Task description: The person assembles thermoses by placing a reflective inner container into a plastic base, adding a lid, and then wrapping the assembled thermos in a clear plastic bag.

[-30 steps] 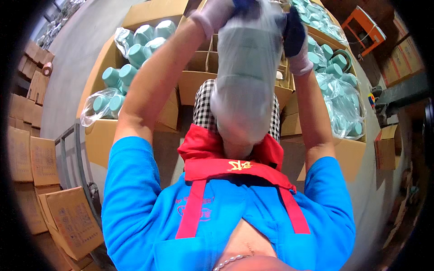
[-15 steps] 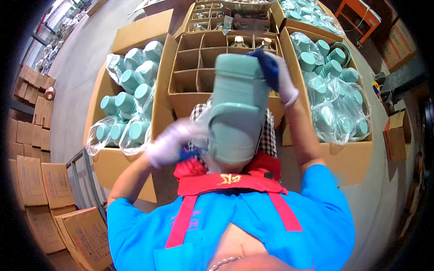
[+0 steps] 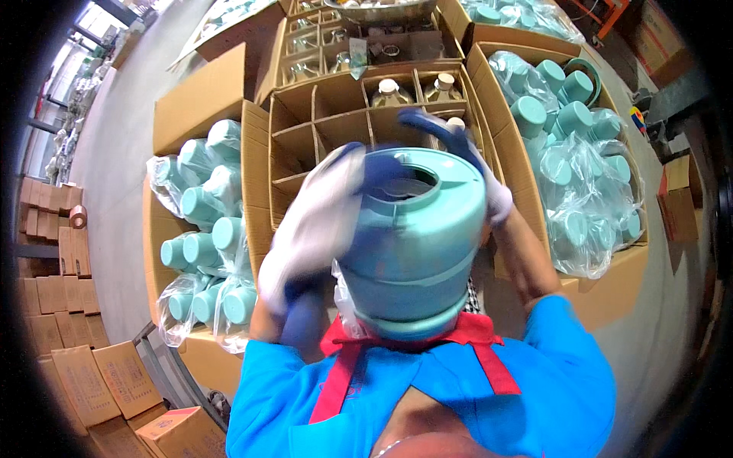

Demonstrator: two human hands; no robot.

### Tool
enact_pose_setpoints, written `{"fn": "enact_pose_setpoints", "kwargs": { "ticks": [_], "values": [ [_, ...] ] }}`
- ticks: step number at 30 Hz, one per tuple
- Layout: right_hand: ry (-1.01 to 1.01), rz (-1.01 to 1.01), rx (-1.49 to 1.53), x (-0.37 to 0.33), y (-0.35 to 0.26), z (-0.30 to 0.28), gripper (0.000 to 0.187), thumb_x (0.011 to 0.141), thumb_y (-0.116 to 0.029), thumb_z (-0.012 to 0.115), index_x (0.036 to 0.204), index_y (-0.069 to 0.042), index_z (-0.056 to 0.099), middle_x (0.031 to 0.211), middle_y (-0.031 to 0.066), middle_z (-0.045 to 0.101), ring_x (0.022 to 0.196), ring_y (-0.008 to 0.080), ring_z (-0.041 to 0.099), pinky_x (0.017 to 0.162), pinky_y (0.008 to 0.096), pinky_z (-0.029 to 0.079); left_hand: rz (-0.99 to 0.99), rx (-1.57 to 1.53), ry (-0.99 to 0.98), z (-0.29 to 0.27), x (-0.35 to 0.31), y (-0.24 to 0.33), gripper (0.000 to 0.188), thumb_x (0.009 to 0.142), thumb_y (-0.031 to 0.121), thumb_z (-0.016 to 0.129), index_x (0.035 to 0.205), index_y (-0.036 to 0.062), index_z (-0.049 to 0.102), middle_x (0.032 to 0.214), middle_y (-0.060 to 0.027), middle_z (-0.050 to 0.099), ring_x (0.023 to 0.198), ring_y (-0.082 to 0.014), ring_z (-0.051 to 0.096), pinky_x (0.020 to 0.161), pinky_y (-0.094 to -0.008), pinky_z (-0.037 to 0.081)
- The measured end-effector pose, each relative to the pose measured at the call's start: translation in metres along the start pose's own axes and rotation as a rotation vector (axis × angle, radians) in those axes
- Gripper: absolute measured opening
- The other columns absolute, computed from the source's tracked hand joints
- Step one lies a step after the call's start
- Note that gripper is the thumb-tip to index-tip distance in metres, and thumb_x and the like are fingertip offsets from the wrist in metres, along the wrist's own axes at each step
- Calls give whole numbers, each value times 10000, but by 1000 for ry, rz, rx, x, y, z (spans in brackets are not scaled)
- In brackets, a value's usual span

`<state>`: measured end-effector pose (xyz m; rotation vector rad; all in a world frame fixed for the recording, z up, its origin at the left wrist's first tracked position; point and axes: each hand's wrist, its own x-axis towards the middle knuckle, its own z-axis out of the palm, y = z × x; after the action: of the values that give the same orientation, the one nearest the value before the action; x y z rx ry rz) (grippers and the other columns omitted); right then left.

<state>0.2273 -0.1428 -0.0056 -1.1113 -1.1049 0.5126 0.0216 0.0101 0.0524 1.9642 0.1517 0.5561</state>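
Observation:
A large turquoise plastic jug shell (image 3: 416, 259) stands tilted against my red apron, its round opening facing up. My left hand (image 3: 324, 206), in a white glove with dark blue palm and fingers, is smeared by motion at the shell's left side, with its fingertips by the opening. My right hand (image 3: 473, 164), gloved the same way, lies along the shell's right side, fingers stretched out past the far rim. A clear plastic bag (image 3: 347, 301) hangs at the shell's lower left. Beyond it, a divided carton (image 3: 294, 126) holds glass bottles with pale caps (image 3: 391, 93).
An open carton (image 3: 256, 172) at left and another carton (image 3: 513, 153) at right hold turquoise plastic pieces in clear bags. A further divided carton (image 3: 450, 47) with glassware stands behind. Stacked brown boxes (image 3: 95, 382) line the left, beside a grey metal frame (image 3: 172, 366).
The shell has turned so its round opening faces up and has come nearer my chest. My left hand has moved up to the rim. My right hand's fingers have straightened beside the shell.

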Motion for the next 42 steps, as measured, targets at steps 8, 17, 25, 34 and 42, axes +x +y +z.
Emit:
{"fn": "enact_pose_setpoints", "kwargs": {
  "ticks": [8, 17, 25, 34, 42],
  "values": [
    [-109, -243, -578, 40, 16, -30, 370, 967, -246, 495, 1250, -41, 614, 1256, 181, 625, 1214, 326, 570, 1085, 426, 395, 35, -334, 147, -14, 25, -60, 610, 932, 345, 555, 1411, -18, 449, 1439, -216, 452, 1390, -312, 369, 1162, -397, 237],
    [-10, 12, -129, 61, 42, -42, 467, 965, -329, 476, 1243, 23, 608, 1298, 204, 591, 1244, 309, 541, 1092, 408, 365, -25, -336, 41, -17, 73, -82, 754, 777, 369, 710, 1382, -18, 483, 1381, -167, 525, 1294, -275, 482, 1107, -375, 333],
    [353, 155, 121, 97, 148, -114, 506, 1040, -414, 418, 1187, 22, 631, 1012, 81, 689, 931, 174, 654, 869, 311, 518, 80, -304, 160, 21, 252, -181, 435, 1006, 329, 465, 1280, 13, 587, 1282, -145, 610, 1146, -197, 608, 960, -308, 487],
    [482, 314, -1100, -19, 170, -121, 413, 961, -241, 588, 1282, 15, 548, 1295, 211, 568, 1221, 342, 519, 1041, 418, 393, -233, 849, -258, 91, 249, -343, 643, 779, 292, 780, 1348, 190, 497, 1248, -221, 525, 1172, -403, 520, 984, -481, 447],
    [240, 143, 573, 47, 132, -74, 627, 993, -519, 399, 1447, -86, 407, 1358, 160, 538, 1178, 272, 563, 1026, 443, 426, 775, 956, -38, 6, 154, 9, 467, 827, 53, 666, 1277, 153, 592, 1070, -96, 654, 948, -243, 647, 797, -359, 525]
  ]
}}
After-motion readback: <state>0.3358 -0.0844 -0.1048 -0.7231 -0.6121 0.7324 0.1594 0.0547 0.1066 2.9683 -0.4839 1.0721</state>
